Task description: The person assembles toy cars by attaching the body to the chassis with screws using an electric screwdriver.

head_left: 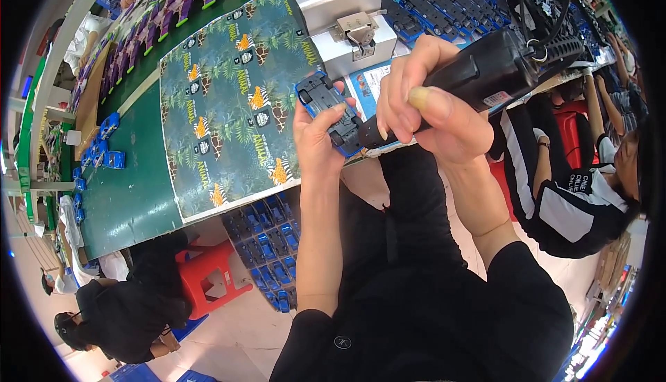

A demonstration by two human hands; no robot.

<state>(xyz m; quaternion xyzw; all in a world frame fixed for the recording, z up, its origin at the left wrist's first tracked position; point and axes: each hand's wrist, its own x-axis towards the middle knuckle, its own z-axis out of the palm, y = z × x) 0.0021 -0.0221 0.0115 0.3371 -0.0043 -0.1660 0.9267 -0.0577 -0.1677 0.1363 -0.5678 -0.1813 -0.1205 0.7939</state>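
My left hand is closed round a blue toy car, its black underside turned up toward me. In my right hand is a black electric screwdriver, gripped round its body with a cord at its back end. The screwdriver's tip meets the lower end of the car's underside; the exact contact point is too small to make out. Just beyond my hands stands a grey metal machine with a small clamp-like fitting on its front.
A patterned sheet covers part of the green table. Many toy cars lie upside down behind the machine. More blue cars fill a tray below the table's edge. Co-workers sit left and right, near a red stool.
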